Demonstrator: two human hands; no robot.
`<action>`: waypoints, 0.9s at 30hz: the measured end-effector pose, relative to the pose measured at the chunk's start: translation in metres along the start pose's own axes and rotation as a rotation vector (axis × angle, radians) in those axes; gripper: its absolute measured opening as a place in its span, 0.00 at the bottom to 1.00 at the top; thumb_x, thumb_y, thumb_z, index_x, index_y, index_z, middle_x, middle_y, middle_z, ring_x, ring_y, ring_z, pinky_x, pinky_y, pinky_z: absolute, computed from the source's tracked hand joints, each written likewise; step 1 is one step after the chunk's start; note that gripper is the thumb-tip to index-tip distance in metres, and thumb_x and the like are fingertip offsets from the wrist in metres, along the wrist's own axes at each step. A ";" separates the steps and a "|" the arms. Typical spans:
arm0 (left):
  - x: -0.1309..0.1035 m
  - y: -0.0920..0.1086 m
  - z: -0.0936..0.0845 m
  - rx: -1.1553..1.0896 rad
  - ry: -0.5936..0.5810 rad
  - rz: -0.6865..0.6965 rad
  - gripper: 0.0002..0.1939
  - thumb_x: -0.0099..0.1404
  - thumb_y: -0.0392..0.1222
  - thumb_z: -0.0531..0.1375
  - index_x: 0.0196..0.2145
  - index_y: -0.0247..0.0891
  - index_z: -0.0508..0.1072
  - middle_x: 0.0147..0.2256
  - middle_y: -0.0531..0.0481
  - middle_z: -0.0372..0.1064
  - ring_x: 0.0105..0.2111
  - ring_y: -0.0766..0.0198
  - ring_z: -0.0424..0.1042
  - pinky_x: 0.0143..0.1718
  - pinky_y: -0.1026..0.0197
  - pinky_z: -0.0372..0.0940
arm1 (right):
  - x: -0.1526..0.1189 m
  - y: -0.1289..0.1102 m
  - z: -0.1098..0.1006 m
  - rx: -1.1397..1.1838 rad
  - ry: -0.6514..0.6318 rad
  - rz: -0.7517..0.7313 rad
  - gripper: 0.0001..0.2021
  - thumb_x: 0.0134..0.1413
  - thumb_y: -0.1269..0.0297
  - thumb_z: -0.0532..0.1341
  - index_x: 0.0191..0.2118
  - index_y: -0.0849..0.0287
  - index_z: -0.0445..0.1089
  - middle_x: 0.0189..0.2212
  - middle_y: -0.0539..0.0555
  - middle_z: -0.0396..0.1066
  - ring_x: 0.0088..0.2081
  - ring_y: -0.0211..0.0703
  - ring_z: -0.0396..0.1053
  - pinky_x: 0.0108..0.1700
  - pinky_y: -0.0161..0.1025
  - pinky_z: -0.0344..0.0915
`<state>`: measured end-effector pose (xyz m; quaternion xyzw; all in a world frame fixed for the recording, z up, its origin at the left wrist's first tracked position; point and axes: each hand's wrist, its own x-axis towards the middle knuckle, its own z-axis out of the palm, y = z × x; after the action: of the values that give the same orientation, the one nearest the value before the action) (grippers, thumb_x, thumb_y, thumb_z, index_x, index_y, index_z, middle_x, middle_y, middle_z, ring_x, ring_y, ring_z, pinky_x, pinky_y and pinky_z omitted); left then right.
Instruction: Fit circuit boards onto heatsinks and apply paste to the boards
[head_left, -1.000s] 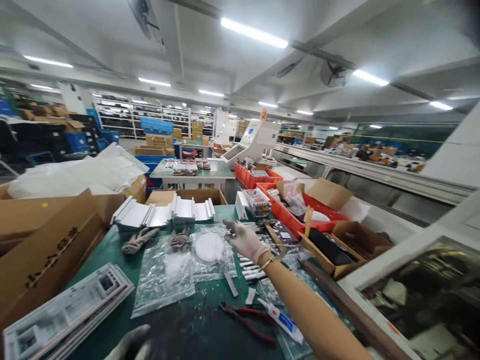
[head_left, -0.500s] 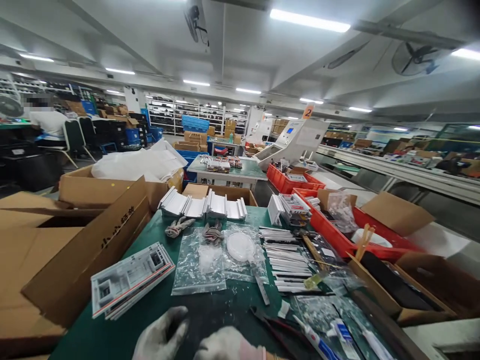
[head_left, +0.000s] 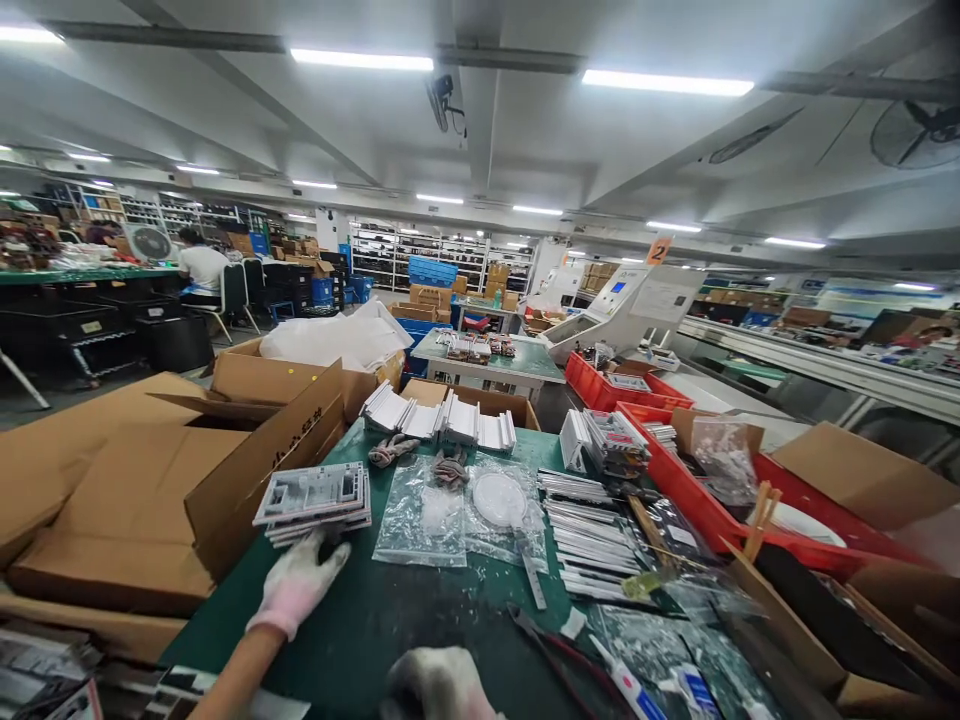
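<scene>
My left hand [head_left: 300,582], in a white glove with a pink cuff, reaches to the near edge of a stack of white plastic frames [head_left: 315,500] with cutouts. Its thumb and fingers are apart; whether the fingertips touch the stack is unclear. My right hand [head_left: 436,684], also gloved, is low over the bench's front, smeared by motion, its fingers turned out of sight. Red-handled pliers [head_left: 551,655] lie to its right, beside a white and blue tube [head_left: 626,680]. Farther in are clear plastic bags [head_left: 421,520] and a metal ruler [head_left: 532,575].
Thin white strips [head_left: 592,540] lie in rows at right, near red crates [head_left: 675,490]. White ribbed profiles [head_left: 457,420] and rolled gloves [head_left: 450,468] sit at the back. Open cardboard boxes [head_left: 120,490] flank the green bench [head_left: 360,630] at left. A seated person [head_left: 204,268] is far left.
My left hand has moved left and forward from the bench's front to the stack of frames. The stack has turned and sits straighter. My right hand remains low; the camera view has shifted.
</scene>
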<state>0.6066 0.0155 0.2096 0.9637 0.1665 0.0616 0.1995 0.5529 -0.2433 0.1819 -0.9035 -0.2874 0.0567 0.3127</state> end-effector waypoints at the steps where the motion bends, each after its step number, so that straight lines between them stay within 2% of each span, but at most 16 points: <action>1: 0.007 0.001 -0.001 0.015 -0.007 0.005 0.27 0.66 0.55 0.52 0.54 0.35 0.71 0.52 0.38 0.72 0.54 0.47 0.71 0.54 0.53 0.65 | 0.003 -0.001 -0.001 -0.011 -0.016 -0.036 0.07 0.42 0.61 0.66 0.32 0.50 0.78 0.29 0.48 0.80 0.33 0.45 0.78 0.33 0.31 0.68; 6: 0.041 0.006 -0.003 0.077 -0.026 0.084 0.19 0.70 0.47 0.55 0.54 0.35 0.70 0.54 0.40 0.70 0.54 0.53 0.69 0.57 0.49 0.61 | 0.007 -0.005 -0.001 -0.058 0.016 -0.101 0.06 0.44 0.63 0.65 0.32 0.53 0.78 0.29 0.50 0.80 0.33 0.46 0.79 0.32 0.31 0.68; 9: 0.051 0.007 -0.002 0.112 -0.008 0.124 0.17 0.70 0.47 0.57 0.52 0.35 0.70 0.55 0.42 0.68 0.56 0.53 0.66 0.58 0.45 0.59 | 0.004 -0.003 0.000 -0.076 0.028 -0.117 0.06 0.44 0.63 0.66 0.33 0.53 0.77 0.30 0.50 0.80 0.33 0.46 0.79 0.33 0.31 0.68; 18: 0.047 0.011 0.004 0.187 0.048 0.164 0.15 0.70 0.47 0.58 0.50 0.36 0.71 0.51 0.43 0.69 0.52 0.53 0.68 0.56 0.44 0.62 | 0.002 -0.005 -0.005 -0.064 0.052 -0.139 0.04 0.48 0.63 0.65 0.32 0.53 0.76 0.31 0.47 0.80 0.33 0.40 0.78 0.32 0.27 0.64; 23: 0.051 0.011 0.010 0.187 -0.003 0.133 0.16 0.71 0.48 0.57 0.51 0.37 0.70 0.50 0.43 0.70 0.48 0.56 0.72 0.51 0.47 0.68 | 0.001 -0.008 -0.006 -0.101 0.045 -0.117 0.03 0.47 0.65 0.66 0.31 0.54 0.76 0.30 0.48 0.80 0.33 0.41 0.78 0.32 0.27 0.64; 27: 0.052 0.010 0.011 0.188 -0.040 0.110 0.16 0.71 0.47 0.58 0.51 0.36 0.70 0.49 0.43 0.70 0.47 0.56 0.72 0.50 0.47 0.69 | 0.003 -0.003 -0.001 -0.117 0.064 -0.144 0.03 0.48 0.65 0.65 0.31 0.54 0.76 0.28 0.48 0.79 0.31 0.40 0.78 0.31 0.27 0.64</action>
<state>0.6608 0.0204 0.2061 0.9869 0.1145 0.0374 0.1077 0.5543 -0.2402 0.1844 -0.8986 -0.3444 -0.0116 0.2717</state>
